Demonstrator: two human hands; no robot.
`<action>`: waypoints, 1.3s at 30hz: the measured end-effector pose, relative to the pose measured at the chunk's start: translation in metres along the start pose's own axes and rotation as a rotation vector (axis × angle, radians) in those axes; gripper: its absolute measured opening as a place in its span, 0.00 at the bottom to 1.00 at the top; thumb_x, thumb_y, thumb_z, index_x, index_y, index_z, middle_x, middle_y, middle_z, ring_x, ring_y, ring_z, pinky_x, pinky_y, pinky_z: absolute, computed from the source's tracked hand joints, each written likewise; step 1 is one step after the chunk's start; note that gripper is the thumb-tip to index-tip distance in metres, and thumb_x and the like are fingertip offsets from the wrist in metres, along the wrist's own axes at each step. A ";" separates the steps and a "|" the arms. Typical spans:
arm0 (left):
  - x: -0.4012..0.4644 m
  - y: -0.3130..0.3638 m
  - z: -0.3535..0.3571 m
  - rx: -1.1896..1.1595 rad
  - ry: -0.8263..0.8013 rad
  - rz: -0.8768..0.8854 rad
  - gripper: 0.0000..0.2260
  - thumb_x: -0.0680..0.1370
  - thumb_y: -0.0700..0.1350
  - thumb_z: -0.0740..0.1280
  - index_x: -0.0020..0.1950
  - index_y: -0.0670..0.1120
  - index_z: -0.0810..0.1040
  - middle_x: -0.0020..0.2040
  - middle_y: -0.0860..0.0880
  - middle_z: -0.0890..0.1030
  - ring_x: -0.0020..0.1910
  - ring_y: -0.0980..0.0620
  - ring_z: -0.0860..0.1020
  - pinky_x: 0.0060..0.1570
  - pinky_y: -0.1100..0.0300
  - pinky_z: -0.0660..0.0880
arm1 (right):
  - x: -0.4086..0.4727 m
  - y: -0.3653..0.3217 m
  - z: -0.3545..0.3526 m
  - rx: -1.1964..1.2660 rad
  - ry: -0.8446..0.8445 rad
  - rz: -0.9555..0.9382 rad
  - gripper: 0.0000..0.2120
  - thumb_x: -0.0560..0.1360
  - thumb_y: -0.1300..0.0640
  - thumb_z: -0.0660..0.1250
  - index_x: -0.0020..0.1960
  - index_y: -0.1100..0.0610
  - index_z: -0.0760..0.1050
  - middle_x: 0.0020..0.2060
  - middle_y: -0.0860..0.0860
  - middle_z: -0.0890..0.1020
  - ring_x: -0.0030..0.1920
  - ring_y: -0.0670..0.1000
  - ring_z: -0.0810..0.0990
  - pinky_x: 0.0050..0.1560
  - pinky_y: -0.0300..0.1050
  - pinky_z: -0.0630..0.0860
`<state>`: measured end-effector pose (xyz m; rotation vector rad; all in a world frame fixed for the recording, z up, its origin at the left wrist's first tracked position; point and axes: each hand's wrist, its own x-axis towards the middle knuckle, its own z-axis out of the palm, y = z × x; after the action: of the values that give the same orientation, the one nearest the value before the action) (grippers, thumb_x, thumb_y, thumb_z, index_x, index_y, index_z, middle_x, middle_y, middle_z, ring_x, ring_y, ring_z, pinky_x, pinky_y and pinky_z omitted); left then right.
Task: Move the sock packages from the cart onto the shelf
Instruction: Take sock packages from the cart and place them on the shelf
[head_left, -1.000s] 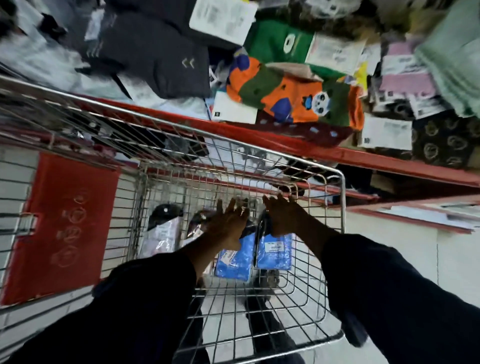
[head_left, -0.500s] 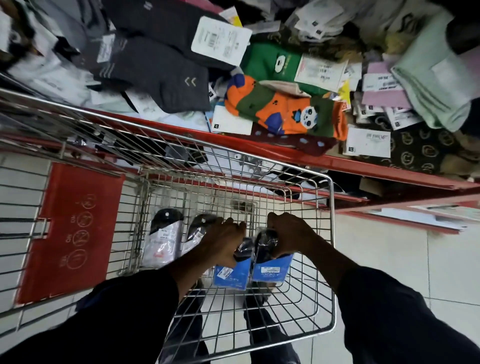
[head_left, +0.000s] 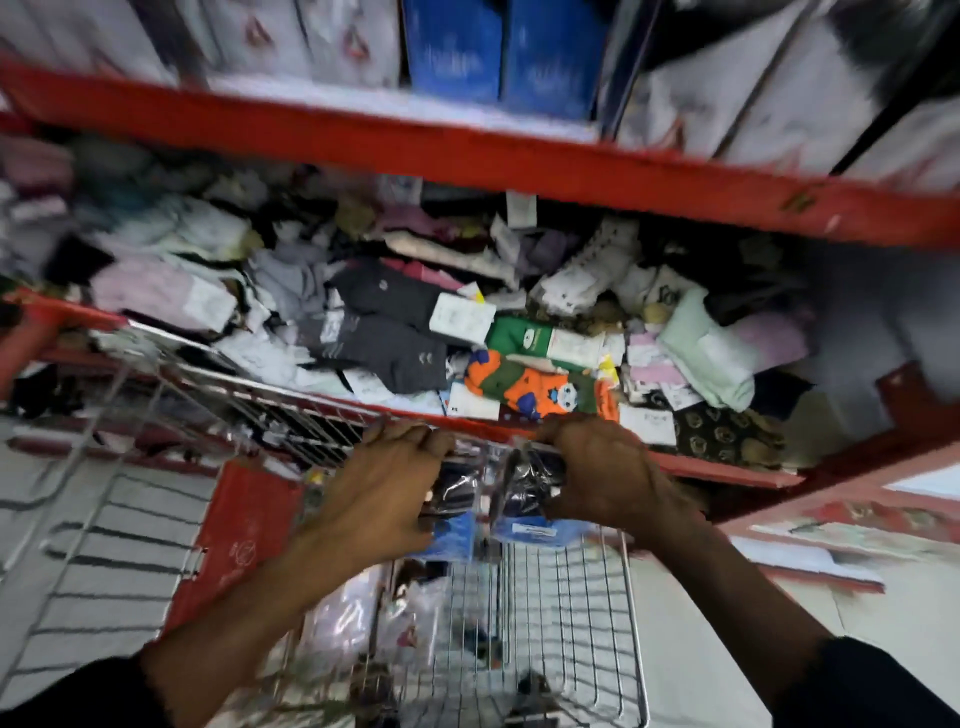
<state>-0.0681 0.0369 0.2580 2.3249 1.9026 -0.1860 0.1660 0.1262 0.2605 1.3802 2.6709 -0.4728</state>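
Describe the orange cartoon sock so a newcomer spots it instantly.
Find the lower red shelf heaped with loose socks, just beyond the cart. Near its front edge, above the right hand, lies the orange cartoon sock: orange with green and blue patches, unlike the grey socks beside it.

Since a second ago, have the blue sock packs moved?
Yes. The blue sock packs rose from the cart floor to its rim, gripped by both hands.

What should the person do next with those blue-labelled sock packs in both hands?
Probably lift them up toward the upper shelf. The left hand and right hand each grip a sock package above the cart, and similar blue boxes already stand there.
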 end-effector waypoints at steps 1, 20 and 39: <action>-0.003 -0.007 -0.027 0.018 0.043 -0.009 0.33 0.66 0.58 0.72 0.68 0.51 0.69 0.60 0.49 0.79 0.64 0.46 0.73 0.69 0.49 0.65 | 0.001 -0.008 -0.026 -0.014 0.034 -0.009 0.29 0.61 0.41 0.76 0.60 0.47 0.77 0.54 0.47 0.84 0.55 0.53 0.82 0.54 0.44 0.75; 0.023 -0.084 -0.313 0.182 0.661 -0.048 0.36 0.65 0.53 0.79 0.69 0.52 0.68 0.63 0.50 0.71 0.58 0.46 0.76 0.58 0.51 0.74 | 0.018 -0.099 -0.324 -0.106 0.618 -0.049 0.33 0.58 0.46 0.80 0.61 0.52 0.78 0.59 0.50 0.78 0.57 0.57 0.81 0.55 0.54 0.80; 0.158 -0.094 -0.314 0.164 0.559 -0.085 0.34 0.68 0.46 0.78 0.72 0.50 0.70 0.63 0.45 0.79 0.67 0.42 0.73 0.64 0.49 0.74 | 0.117 -0.061 -0.352 -0.214 0.403 0.089 0.33 0.62 0.50 0.82 0.64 0.55 0.78 0.57 0.55 0.84 0.59 0.60 0.81 0.54 0.51 0.81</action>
<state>-0.1256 0.2640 0.5369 2.6042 2.3035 0.3544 0.0675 0.2958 0.5813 1.6644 2.8316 0.1136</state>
